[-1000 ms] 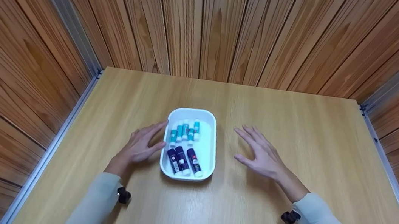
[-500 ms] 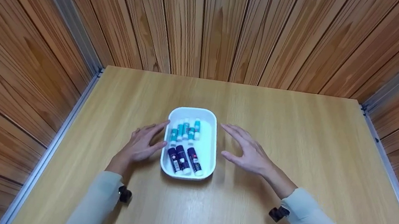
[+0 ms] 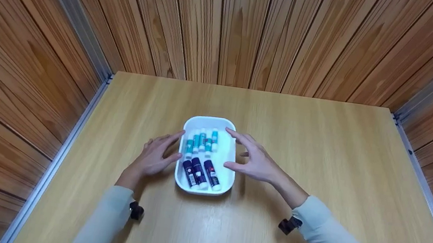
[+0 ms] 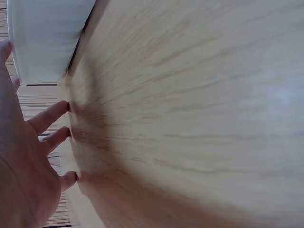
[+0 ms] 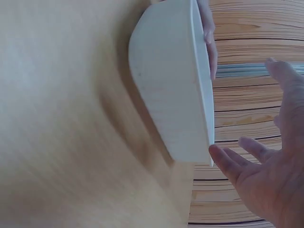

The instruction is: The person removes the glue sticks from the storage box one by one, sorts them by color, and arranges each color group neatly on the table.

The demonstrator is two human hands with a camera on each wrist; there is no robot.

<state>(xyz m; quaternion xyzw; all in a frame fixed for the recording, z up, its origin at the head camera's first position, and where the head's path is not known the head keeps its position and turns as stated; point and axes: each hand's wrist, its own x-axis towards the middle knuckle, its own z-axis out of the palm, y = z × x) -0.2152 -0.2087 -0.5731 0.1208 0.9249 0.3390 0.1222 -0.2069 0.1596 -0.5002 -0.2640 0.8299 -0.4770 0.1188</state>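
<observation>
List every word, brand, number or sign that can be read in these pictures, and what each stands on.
No text can be read.
Three dark purple tubes: printed labels, too small and blurred.
Five turquoise-and-white tubes: markings too small to read.
White tray: no lettering visible.

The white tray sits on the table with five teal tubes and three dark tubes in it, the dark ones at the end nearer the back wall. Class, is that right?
Not quite: the head view shows the three dark tubes at the end farther from the back wall. The white tray does sit on the table with five teal tubes in it too.
</observation>
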